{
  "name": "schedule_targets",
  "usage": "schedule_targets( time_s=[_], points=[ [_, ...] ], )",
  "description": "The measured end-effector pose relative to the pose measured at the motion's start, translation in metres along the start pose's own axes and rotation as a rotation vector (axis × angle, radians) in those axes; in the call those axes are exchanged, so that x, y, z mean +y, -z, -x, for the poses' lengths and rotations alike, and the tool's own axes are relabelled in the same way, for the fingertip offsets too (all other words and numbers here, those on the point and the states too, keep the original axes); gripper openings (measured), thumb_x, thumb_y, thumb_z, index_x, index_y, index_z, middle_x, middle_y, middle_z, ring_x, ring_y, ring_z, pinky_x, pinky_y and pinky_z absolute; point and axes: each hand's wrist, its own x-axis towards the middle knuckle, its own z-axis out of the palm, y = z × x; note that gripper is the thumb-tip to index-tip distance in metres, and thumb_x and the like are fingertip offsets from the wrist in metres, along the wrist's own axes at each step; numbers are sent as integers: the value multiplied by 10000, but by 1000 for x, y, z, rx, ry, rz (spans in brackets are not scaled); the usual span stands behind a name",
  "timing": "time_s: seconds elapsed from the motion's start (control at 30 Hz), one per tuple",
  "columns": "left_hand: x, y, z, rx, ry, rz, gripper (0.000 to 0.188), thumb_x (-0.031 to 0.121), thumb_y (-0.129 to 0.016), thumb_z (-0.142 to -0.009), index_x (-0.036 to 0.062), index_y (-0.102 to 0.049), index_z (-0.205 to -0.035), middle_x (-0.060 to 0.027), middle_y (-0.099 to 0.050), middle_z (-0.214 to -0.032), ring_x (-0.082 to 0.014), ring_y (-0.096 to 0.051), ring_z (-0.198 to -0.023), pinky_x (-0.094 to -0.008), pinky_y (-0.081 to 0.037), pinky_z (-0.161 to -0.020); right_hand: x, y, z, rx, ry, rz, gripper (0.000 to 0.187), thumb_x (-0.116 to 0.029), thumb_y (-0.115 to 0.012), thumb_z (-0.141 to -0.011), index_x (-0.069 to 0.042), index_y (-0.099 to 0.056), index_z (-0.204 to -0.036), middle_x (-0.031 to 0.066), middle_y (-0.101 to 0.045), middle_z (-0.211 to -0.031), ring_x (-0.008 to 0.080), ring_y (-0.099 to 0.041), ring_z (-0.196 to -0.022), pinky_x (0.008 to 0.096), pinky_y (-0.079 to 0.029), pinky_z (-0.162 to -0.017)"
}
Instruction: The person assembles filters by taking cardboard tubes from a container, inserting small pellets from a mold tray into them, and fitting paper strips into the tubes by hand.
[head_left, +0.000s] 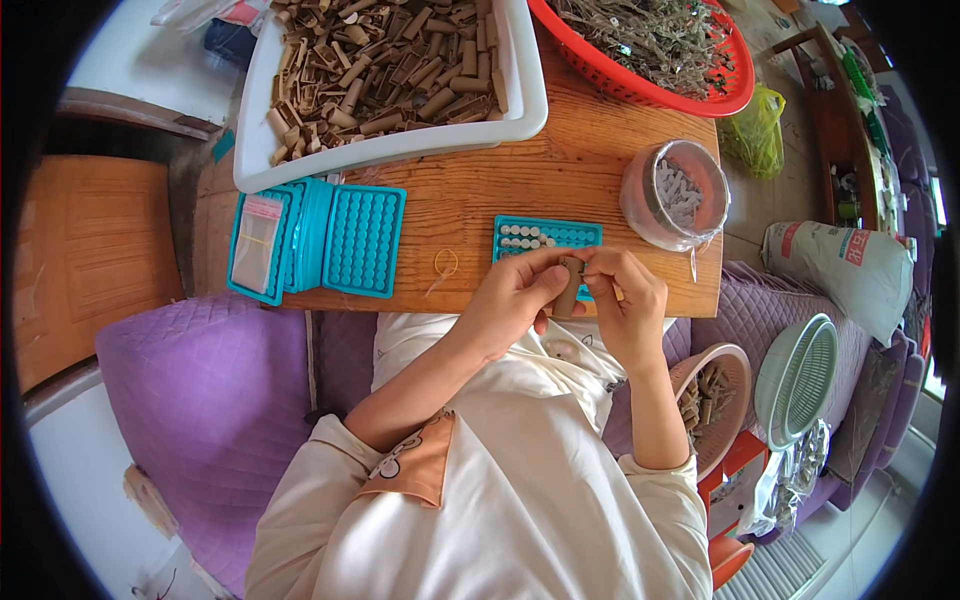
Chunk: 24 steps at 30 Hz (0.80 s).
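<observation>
A brown tube-shaped piece [568,288] is held upright over the table's front edge. My left hand [518,298] is closed round it from the left, thumb and fingers gripping it. My right hand [628,288] pinches at its upper right edge; whatever sits between those fingertips is too small to make out. Just behind both hands lies a teal tray [580,232] with round hollows, partly covered by the fingers. Several small white cylinders [520,238] stand in its left part.
A white bin [390,150] full of brown pieces stands at the back left. Teal trays [365,240] lie below it, one bearing clear bags [257,245]. A red basket [735,85], a tub of white pieces [645,200] and a yellow ring [446,263] are also on the table [580,150].
</observation>
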Motion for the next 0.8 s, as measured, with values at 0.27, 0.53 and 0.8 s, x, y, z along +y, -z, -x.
schedule_targets(
  time_s=[0.27, 0.53, 0.8],
  points=[
    [-1, -11, -8, -157, 74, 1, 319, 221, -425, -900, 40, -412, -1162, -36, -585, -804, -68, -567, -673, -172, -384, -439, 7, 21, 15, -65, -8, -193, 186, 38, -562, -704, -3, -508, -877, 135, -560, -944, 301, -532, -853, 342, -425, -734],
    [47, 8, 13, 79, -379, -211, 285, 129, -514, -850, 55, -430, -1112, -73, -587, -886, -82, -540, -748, -186, -451, -521, -24, 155, 70, 26, -428, 246, 184, -17, -567, -675, 22, -543, -854, 51, -438, -791, 127, -445, -651, 231, -389, -543],
    [155, 111, -42, 589, -467, -1271, 196, 175, -524, -818, 54, -573, -965, -89, -638, -777, -161, -589, -683, -280, -455, -650, 3, 195, 28, -142, -403, 718, 342, -53, -555, -715, -19, -530, -1055, 138, -591, -810, 228, -573, -666, 335, -443, -617]
  ],
)
